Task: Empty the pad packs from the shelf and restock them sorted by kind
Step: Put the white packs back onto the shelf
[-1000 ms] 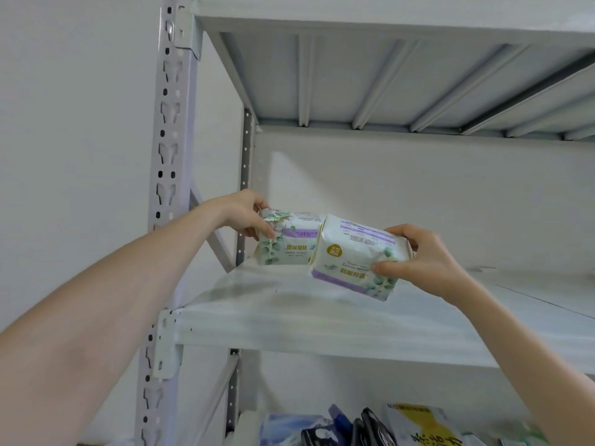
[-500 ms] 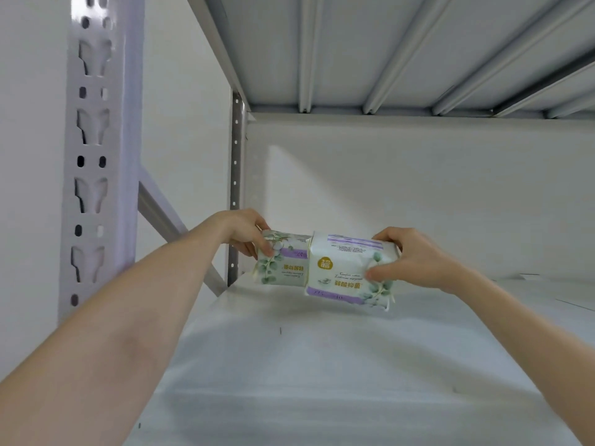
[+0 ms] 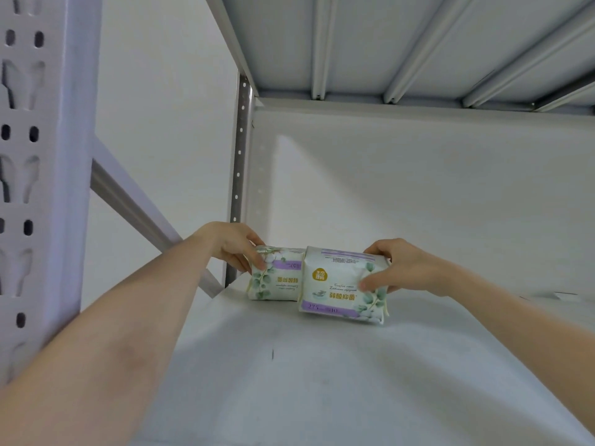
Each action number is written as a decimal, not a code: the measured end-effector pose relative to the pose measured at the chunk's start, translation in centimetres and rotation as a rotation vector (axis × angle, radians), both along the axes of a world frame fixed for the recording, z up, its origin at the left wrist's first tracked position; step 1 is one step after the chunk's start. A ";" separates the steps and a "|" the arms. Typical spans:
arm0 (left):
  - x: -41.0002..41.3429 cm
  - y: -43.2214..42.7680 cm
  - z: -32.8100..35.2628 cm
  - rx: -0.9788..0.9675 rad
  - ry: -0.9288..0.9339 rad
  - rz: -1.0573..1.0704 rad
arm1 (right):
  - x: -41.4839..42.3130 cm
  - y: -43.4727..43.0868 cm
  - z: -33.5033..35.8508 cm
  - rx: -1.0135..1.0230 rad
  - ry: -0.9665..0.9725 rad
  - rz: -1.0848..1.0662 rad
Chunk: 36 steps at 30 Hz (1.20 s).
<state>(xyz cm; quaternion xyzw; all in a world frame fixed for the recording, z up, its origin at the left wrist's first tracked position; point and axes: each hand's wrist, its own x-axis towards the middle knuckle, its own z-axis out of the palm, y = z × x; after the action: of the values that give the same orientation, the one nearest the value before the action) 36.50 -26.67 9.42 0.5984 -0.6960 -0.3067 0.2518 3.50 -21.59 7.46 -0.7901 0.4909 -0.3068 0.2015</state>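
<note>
Two white pad packs with green leaves and purple bands stand side by side at the back left of the grey shelf board [image 3: 322,381]. My left hand [image 3: 233,244] grips the left pad pack [image 3: 278,281] at its top left corner; this pack is upside down. My right hand [image 3: 399,267] holds the right pad pack [image 3: 338,291] by its right end, thumb on the front face. The right pack is upright and overlaps the left one's right edge. Both packs rest on the board.
A perforated grey upright [image 3: 42,188] rises at the near left, with a diagonal brace [image 3: 138,207] behind it. The rear post [image 3: 240,175] stands just left of the packs. The ribbed underside of the upper shelf [image 3: 402,43] is overhead. A white wall backs the shelf.
Both hands have carried the packs deeper and down onto the shelf board. The view has moved closer and up, so the lower shelf's goods are out of sight.
</note>
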 end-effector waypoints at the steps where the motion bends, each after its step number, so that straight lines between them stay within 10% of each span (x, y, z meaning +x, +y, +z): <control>1: 0.2 -0.1 -0.2 0.006 0.025 0.004 | 0.2 -0.3 -0.1 0.019 -0.006 0.008; 36: -0.2 5.9 -5.3 0.132 0.287 -0.061 | 9.0 -2.8 -1.8 0.271 -0.258 0.151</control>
<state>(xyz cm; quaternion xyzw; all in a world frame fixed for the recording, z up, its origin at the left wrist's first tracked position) 36.28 -20.79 4.16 0.5421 -0.6492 -0.4418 0.2992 12.53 -24.35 5.70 -0.7443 0.4373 -0.3207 0.3898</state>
